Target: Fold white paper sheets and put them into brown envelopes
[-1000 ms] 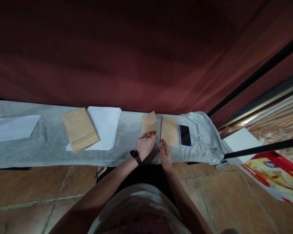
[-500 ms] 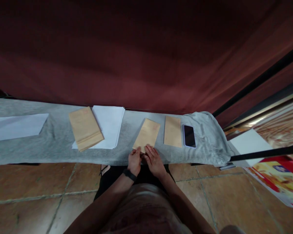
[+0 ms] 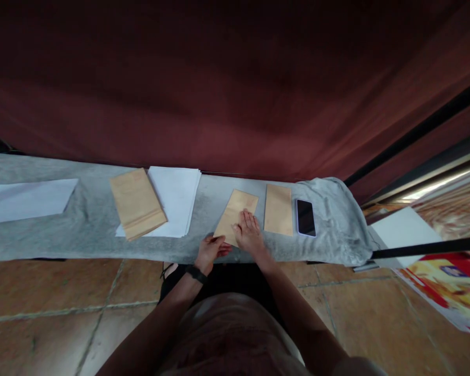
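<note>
A brown paper envelope (image 3: pixel 233 213) lies tilted on the grey cloth (image 3: pixel 82 235) right in front of me. My right hand (image 3: pixel 249 234) lies flat on its lower right part, fingers stretched out. My left hand (image 3: pixel 210 250), with a black band on the wrist, pinches the envelope's near corner at the cloth's front edge. A second brown envelope (image 3: pixel 279 209) lies just to the right, with a dark phone (image 3: pixel 306 217) beside it.
A stack of brown envelopes (image 3: pixel 136 203) rests on a pile of white sheets (image 3: pixel 176 196) to the left. Another white sheet (image 3: pixel 27 200) lies at far left. A dark red curtain (image 3: pixel 219 89) hangs behind. A white sheet (image 3: pixel 401 230) and colourful print (image 3: pixel 450 282) lie on the tiled floor at right.
The envelope went from held up in my left hand to lying on the cloth. My right hand slid up onto it and my left hand moved to its near corner.
</note>
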Tool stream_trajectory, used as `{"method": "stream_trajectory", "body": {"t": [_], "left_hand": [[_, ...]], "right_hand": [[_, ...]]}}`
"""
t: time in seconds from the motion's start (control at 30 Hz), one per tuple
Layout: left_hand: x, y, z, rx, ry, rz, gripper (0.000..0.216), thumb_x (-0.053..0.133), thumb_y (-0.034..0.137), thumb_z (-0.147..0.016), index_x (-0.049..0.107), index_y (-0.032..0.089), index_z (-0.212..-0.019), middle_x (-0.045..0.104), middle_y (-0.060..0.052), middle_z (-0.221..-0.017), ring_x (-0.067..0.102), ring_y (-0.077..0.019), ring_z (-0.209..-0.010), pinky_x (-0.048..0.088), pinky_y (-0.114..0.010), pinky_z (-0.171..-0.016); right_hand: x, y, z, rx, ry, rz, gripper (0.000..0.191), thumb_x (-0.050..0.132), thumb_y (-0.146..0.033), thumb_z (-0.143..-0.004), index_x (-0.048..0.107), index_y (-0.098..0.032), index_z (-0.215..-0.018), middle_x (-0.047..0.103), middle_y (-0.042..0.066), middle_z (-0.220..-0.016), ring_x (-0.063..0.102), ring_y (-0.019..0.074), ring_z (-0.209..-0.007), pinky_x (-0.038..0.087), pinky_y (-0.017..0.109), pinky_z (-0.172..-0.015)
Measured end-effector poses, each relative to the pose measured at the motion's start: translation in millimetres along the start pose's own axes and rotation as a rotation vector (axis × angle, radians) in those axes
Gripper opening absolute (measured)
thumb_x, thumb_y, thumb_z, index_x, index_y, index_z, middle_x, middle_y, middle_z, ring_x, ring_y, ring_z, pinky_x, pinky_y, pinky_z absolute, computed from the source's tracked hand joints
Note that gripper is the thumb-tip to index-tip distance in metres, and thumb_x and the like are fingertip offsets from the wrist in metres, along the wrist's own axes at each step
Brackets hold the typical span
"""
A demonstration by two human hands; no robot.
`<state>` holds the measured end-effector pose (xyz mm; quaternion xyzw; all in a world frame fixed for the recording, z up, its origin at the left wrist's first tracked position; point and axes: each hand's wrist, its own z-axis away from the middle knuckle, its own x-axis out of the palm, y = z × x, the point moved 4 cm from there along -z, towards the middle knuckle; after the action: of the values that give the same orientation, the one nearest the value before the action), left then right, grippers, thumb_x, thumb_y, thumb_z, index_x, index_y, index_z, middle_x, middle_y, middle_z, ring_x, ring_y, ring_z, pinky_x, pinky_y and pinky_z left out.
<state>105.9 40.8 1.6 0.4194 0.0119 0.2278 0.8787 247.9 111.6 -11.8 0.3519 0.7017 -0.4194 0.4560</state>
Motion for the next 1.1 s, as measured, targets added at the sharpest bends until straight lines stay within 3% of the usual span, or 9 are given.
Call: {"method": "stream_trajectory", "body": {"t": [0.2, 0.37, 0.7, 1.1], "left_hand": [[-2.1, 0.7, -0.9, -0.028, -0.052, -0.058, 0.021, 0.077, 0.028, -0.08, 0.062, 0.014, -0.079, 0.076, -0.013, -0.068, 0.072, -0.0187, -0.057, 0.052, -0.021, -0.05], [-3.1, 0.0, -0.4, -0.022, -0.063, -0.038, 0.018, 0.071, 0.029, -0.086, 0.06, 0.015, -0.083, 0.076, -0.014, -0.071, 0.072, -0.0193, -0.055, 0.052, -0.022, -0.048], [-3.8, -2.2, -0.2, 0.014, -0.084, -0.047, 0.022, 0.073, 0.034, -0.085, 0.06, 0.015, -0.082, 0.076, -0.013, -0.073, 0.071, -0.0187, -0.053, 0.051, -0.022, -0.047], [-2.8, -5.3, -1.4, 0.047, -0.018, -0.087, 0.025, 0.071, 0.039, -0.085, 0.061, 0.017, -0.077, 0.073, -0.008, -0.063, 0.067, -0.0176, -0.044, 0.048, -0.022, -0.043]], "right_hand": [[9.2, 7.3, -32.6, 0.14, 0.017, 0.021, 0.065, 0.041, -0.039, -0.104, 0.032, 0.0, -0.156, 0.031, 0.023, -0.162, 0.029, 0.0299, -0.152, 0.025, 0.048, -0.123], [11.3, 10.3, -38.3, 0.162, 0.029, -0.009, 0.067, 0.038, -0.041, -0.105, 0.031, 0.002, -0.155, 0.029, 0.025, -0.162, 0.028, 0.0314, -0.153, 0.025, 0.051, -0.123], [3.1, 4.8, 0.1, 0.015, 0.091, -0.015, 0.058, 0.044, -0.037, -0.104, 0.041, -0.002, -0.151, 0.037, 0.024, -0.159, 0.034, 0.0315, -0.15, 0.03, 0.051, -0.121], [-12.1, -24.0, 52.7, -0.029, -0.005, -0.055, 0.053, 0.04, -0.033, -0.106, 0.041, -0.01, -0.154, 0.038, 0.018, -0.161, 0.034, 0.0289, -0.151, 0.031, 0.051, -0.122]]}}
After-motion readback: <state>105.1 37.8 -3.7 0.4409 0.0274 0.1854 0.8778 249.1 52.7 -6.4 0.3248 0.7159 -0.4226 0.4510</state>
